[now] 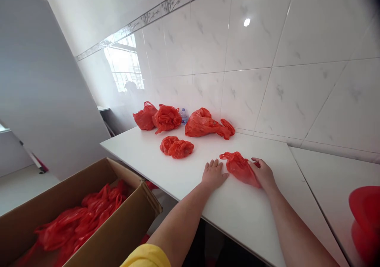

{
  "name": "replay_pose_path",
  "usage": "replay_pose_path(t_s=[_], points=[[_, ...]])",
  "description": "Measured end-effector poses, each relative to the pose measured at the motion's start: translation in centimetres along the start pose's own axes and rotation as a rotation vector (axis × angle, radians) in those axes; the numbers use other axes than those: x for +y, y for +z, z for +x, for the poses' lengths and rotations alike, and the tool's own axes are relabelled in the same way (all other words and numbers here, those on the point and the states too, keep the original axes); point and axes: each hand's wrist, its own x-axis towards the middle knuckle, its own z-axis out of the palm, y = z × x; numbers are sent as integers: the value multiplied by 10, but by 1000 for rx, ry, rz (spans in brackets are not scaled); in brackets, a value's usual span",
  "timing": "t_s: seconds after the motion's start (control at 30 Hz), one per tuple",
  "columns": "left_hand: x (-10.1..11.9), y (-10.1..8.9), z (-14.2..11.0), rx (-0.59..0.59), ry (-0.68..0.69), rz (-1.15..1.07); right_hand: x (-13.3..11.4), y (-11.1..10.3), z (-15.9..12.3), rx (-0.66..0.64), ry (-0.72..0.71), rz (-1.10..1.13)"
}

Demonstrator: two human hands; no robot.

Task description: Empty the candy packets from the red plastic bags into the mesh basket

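A crumpled red plastic bag [240, 169] lies on the white table [243, 211] between my hands. My right hand [263, 175] sits at the bag's right end, its fingers curled over the thin plastic. My left hand [213, 175] rests flat on the tabletop, fingers apart, just left of the bag and holding nothing. Farther back lie several more bunched red bags, among them a pair close together [176, 147] and a long twisted one [203, 124]. Two others [166, 118] sit near the wall.
A small water bottle [184, 116] stands against the tiled wall [246, 81] behind the bags. At the lower left, an open cardboard box [107, 235] holds a heap of red bags [80, 223]. A red object [365, 223] shows at the right edge. A yellow sleeve [145, 257] shows below.
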Motion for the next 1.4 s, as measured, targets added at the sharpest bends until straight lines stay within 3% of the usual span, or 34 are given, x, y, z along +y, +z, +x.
replay_pose_path(t_s=[0.37, 0.63, 0.9, 1.1, 1.4], points=[[5, -3, -54, -2, 19, 50, 1, -4, -29, 78, -19, -51], [3, -2, -54, -12, 23, 44, -2, -11, -62, 114, 3, -31], [2, 0, -55, 35, 54, 49, -5, -14, -77, 134, 21, -25], [0, 2, -55, 38, 62, 15, -11, -12, -77, 133, 49, -85], [-3, 3, -58, 60, 103, 3, -16, 0, -55, 68, 57, -187]])
